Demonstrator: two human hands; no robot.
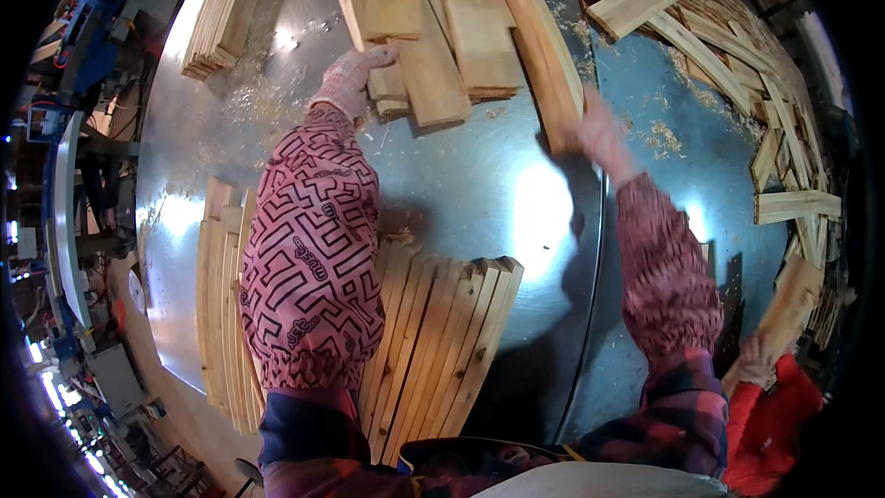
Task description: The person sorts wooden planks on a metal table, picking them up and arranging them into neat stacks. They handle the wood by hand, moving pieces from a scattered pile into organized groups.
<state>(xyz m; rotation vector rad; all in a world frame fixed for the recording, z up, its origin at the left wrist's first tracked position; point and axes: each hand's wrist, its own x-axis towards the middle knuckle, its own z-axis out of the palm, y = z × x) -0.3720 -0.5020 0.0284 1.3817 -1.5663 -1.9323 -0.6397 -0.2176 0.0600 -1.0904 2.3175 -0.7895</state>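
Note:
My left hand, in a pale knitted glove, grips the near end of a wooden board at the left side of a loose pile. Its thumb and fingers close around that end. My right hand, gloved and smeared by motion, is at the near end of a long, slightly curved wooden board along the pile's right side. Its fingers seem wrapped on the board's edge. Between my hands lie several overlapping boards on the metal table. Patterned pink sleeve covers are on both forearms.
Standing close to me is a row of boards, with more boards beside my left forearm. A neat stack sits far left. At right, a jumbled heap lies near sawdust. A person in red handles a board there.

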